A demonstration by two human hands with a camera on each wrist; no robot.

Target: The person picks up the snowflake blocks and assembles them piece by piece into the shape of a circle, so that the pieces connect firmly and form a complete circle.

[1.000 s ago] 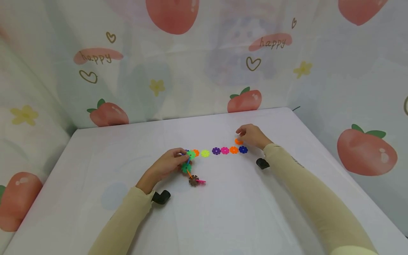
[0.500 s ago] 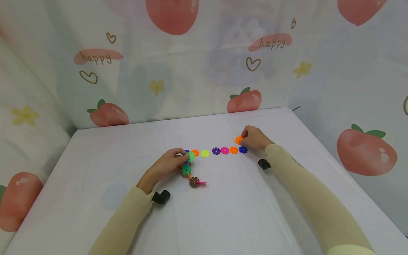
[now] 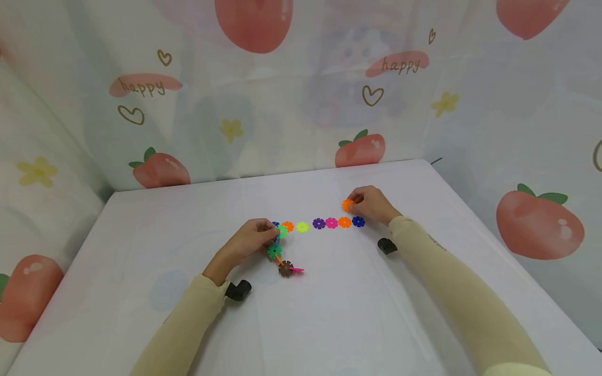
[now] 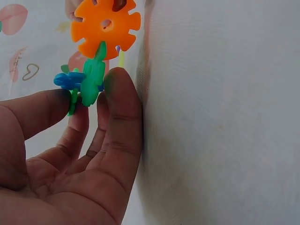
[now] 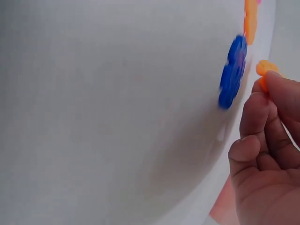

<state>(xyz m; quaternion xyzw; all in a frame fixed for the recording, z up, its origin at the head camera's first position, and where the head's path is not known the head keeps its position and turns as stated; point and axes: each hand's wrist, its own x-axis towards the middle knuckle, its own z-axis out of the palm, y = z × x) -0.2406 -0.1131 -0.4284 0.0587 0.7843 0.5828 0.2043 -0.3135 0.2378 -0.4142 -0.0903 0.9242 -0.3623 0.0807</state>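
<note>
My left hand [image 3: 242, 243] pinches a chain of slotted plastic flower discs near its upper end. A light green disc [image 3: 282, 230], a green disc [image 3: 275, 251], a brown disc [image 3: 285, 269] and a pink disc [image 3: 297, 270] belong to this zigzag chain. The left wrist view has a green disc [image 4: 93, 82] and a blue disc [image 4: 69, 80] slotted together between thumb and fingers, with a large orange disc [image 4: 105, 35] beyond. My right hand [image 3: 373, 203] holds a loose orange disc [image 3: 347, 205] by thumb and fingertips, just behind the row on the table.
Loose discs form a row across the white table [image 3: 348, 303]: yellow [image 3: 303, 227], purple [image 3: 319, 223], pink [image 3: 331, 223], orange [image 3: 345, 222] and dark blue [image 3: 358, 222]. Another orange disc [image 3: 289, 226] lies beside the left fingertips. A patterned curtain [image 3: 282, 104] hangs behind the table.
My right hand has taken hold of the orange disc behind the row, raised it and shifted slightly left. The left hand stays in place; its chain has dipped a little.
</note>
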